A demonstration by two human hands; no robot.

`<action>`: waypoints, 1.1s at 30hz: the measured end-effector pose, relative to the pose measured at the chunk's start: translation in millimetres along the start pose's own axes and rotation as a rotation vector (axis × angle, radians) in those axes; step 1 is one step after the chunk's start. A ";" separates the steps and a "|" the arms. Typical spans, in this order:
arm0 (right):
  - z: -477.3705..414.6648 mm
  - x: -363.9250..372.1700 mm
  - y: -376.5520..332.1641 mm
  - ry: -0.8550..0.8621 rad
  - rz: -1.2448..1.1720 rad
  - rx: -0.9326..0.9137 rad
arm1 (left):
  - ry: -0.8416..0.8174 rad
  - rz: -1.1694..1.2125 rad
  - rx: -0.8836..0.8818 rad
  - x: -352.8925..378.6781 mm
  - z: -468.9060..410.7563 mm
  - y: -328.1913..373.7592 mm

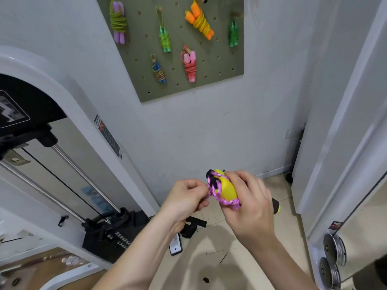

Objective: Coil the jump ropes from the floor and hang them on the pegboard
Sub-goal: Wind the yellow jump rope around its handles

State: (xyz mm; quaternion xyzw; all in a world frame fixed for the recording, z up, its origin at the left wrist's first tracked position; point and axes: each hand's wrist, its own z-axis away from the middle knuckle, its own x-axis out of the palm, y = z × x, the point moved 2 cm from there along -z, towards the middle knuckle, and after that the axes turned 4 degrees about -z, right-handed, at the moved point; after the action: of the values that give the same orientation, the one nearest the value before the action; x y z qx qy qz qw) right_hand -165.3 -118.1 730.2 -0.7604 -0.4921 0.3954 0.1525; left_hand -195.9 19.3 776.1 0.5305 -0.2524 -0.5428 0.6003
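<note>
Coiling the pink rope (216, 190)
My right hand (248, 206) grips the yellow handles (227, 188); my left hand's (185, 198) grip pinches the rope, near me. Next I should tuck the end, then hang it on the far pegboard (211, 80).

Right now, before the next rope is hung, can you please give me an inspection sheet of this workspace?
Surface: beige tiled floor.
Job's things: pink jump rope with yellow handles, part-coiled, in both hands; six coiled ropes hang on the green pegboard.
Clutter: black strap and small white-rimmed object on the floor.
Hands: left hand pinches the cord; right hand grips the handles.
Cables: black cable on the cable machine.
Surroundings: grey wall; weight plates at right.
</note>
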 end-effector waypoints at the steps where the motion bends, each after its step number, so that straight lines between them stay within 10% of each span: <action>1: 1.4 -0.6 -0.4 -0.024 -0.001 -0.055 | 0.019 0.048 0.027 -1.7 0.0 2.5; 4: 5.2 -3.1 -2.1 -0.220 -0.109 -0.062 | 0.086 0.177 0.116 -7.0 0.9 10.1; 8: -4.2 -11.2 2.0 -0.326 -0.800 0.452 | 0.122 0.051 0.252 -9.8 2.4 8.3; 15: -18.6 1.6 14.6 -0.402 -0.670 0.660 | 0.244 -0.020 0.387 0.5 -0.4 -1.5; 21: -20.4 2.5 11.1 -0.287 -0.782 0.645 | 0.298 0.067 0.383 8.7 9.1 2.5; 28: -31.2 -5.1 2.2 -0.548 -0.762 0.483 | 0.238 0.032 0.420 18.4 13.5 18.1; 33: -42.3 -12.7 -1.1 -0.388 -0.684 0.369 | 0.390 -0.630 0.875 6.8 6.6 43.0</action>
State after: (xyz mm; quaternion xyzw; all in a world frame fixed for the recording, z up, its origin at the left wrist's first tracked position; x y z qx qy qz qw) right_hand -136.8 -122.0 763.7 -0.4251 -0.6565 0.5391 0.3127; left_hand -183.2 4.0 815.4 0.8695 -0.1678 -0.4325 0.1694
